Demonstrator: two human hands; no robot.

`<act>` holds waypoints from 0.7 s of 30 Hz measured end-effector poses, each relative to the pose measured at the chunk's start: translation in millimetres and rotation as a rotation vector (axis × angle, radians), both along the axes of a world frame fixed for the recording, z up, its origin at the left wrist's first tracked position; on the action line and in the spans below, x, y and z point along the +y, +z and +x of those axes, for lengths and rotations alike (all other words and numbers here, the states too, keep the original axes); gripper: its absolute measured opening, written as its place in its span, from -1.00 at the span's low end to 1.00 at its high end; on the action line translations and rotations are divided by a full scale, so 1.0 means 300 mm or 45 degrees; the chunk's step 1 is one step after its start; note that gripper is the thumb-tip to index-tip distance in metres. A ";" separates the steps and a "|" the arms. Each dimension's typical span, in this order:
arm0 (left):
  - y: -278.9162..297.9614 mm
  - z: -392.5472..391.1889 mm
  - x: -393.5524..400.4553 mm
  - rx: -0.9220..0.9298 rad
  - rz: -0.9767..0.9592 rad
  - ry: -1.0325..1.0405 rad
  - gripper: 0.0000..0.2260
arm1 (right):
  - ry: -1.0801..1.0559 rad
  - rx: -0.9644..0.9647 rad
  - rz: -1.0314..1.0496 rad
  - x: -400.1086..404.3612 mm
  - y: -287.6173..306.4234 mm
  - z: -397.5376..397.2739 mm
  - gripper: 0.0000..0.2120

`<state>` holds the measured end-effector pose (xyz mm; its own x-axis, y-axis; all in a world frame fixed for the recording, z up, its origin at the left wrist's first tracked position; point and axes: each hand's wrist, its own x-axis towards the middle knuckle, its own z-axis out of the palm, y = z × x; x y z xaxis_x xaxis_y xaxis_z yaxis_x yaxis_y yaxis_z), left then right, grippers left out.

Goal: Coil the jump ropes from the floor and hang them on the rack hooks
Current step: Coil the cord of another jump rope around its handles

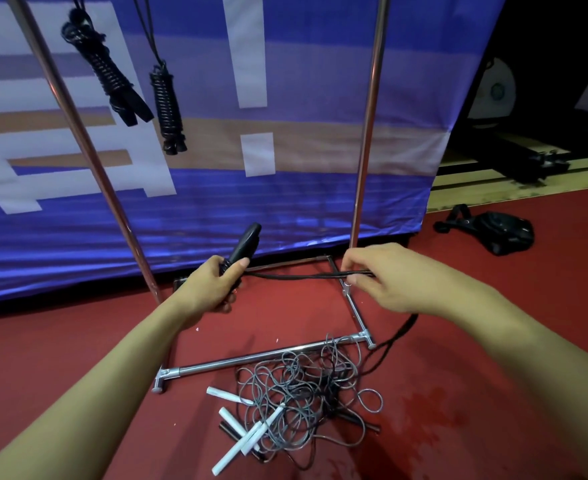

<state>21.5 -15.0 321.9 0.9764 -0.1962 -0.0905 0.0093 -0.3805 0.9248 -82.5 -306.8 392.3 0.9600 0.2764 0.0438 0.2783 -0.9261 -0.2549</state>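
left hand [216, 282] grips black handles [245, 244], frame centre; right hand [386, 275] pinches the doubled black rope [296, 276]. keep strands taut, folds even before wrapping.

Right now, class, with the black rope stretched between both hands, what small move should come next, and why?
Probably wrap the cord pinched by the right hand around the black handles the left hand grips, since its tail still trails to the floor.
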 end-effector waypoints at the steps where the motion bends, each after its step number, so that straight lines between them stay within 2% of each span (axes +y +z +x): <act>1: 0.001 0.000 -0.001 0.000 0.042 -0.008 -0.71 | 0.003 -0.042 -0.056 0.011 0.017 -0.003 -0.93; 3: -0.005 0.003 -0.003 0.028 0.109 -0.074 -0.67 | 0.007 -0.146 -0.159 0.034 0.059 -0.015 -0.86; 8: -0.019 0.005 0.004 0.162 0.133 -0.371 -0.75 | 0.110 -0.350 -0.384 0.081 0.125 -0.039 -0.73; 11: -0.005 -0.021 -0.004 0.247 0.293 -0.632 -0.72 | 0.159 -0.374 -0.284 0.068 0.143 -0.025 -0.72; 14: 0.009 -0.049 -0.020 0.359 0.394 -0.936 -0.70 | 0.174 -0.576 -0.251 0.043 0.108 0.014 -0.63; 17: 0.035 -0.083 -0.059 0.303 0.523 -1.202 -0.79 | 0.101 -0.666 -0.197 0.017 0.061 0.058 -0.64; 21: 0.076 -0.152 -0.142 0.225 0.504 -1.344 -0.79 | -0.090 -0.518 -0.074 -0.023 -0.005 0.123 -0.78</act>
